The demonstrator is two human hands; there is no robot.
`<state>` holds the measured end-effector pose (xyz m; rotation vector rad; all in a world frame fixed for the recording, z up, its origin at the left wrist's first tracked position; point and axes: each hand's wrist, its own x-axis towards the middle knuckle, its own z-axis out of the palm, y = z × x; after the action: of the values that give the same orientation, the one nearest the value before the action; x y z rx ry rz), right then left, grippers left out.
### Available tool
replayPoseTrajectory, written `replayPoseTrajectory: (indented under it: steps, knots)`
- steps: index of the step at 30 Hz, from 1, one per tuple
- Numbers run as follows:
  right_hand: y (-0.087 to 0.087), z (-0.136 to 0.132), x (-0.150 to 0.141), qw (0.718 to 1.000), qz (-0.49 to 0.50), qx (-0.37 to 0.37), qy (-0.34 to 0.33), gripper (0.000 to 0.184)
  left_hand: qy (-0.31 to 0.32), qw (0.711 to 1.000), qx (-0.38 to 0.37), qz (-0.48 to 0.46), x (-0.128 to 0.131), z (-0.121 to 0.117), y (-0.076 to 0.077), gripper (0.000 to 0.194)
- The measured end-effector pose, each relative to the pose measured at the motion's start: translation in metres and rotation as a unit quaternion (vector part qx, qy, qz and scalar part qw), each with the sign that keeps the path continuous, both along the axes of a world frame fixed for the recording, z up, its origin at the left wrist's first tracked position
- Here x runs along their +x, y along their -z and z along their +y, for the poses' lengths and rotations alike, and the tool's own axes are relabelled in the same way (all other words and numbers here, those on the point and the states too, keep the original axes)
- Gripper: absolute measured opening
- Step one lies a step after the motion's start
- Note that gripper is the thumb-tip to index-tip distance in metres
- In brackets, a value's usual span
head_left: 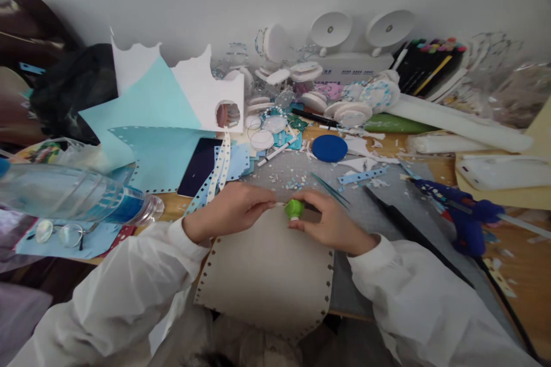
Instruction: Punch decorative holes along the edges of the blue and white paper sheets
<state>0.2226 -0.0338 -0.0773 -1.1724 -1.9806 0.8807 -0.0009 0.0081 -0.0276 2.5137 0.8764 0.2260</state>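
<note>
A beige foam sheet (pixel 267 275) with small holes punched along its edge lies on the table in front of me. My left hand (pixel 230 212) pinches the sheet's top edge, fingers closed. My right hand (pixel 331 223) is closed around a small green punch tool (pixel 294 209) set at that same top edge, right beside the left fingertips. Both arms wear white sleeves.
A blue glue gun (pixel 462 218) lies at the right, a black ruler (pixel 413 235) beside it. A clear water bottle (pixel 64 192) lies at the left above glasses (pixel 60 234). Light-blue punched sheets (pixel 163 155), a dark phone (pixel 198 166), a blue disc (pixel 329 148), tweezers (pixel 330 189) and white foam rolls (pixel 456 123) crowd the back.
</note>
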Motion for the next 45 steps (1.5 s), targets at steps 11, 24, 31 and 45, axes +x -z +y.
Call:
replayPoseTrajectory:
  steps: [11, 24, 31, 45]
  knots:
    - [0.006, -0.003, -0.007, 0.997, -0.012, 0.066, 0.033, 0.017, 0.017, 0.986, 0.144, 0.081, 0.013, -0.009, -0.016, 0.033]
    - [0.009, -0.003, -0.007, 0.989, -0.041, 0.136, 0.04, 0.022, 0.047, 0.969, 0.21, 0.119, 0.051, 0.002, 0.008, 0.037]
    - [0.014, -0.003, -0.008, 0.989, -0.049, 0.133, 0.037, 0.02, 0.042, 0.979, 0.172, 0.099, 0.048, 0.004, 0.012, 0.031]
    - [0.007, -0.005, -0.005, 0.998, -0.028, 0.063, -0.015, 0.031, 0.023, 0.978, 0.095, 0.184, 0.036, -0.002, -0.001, 0.063]
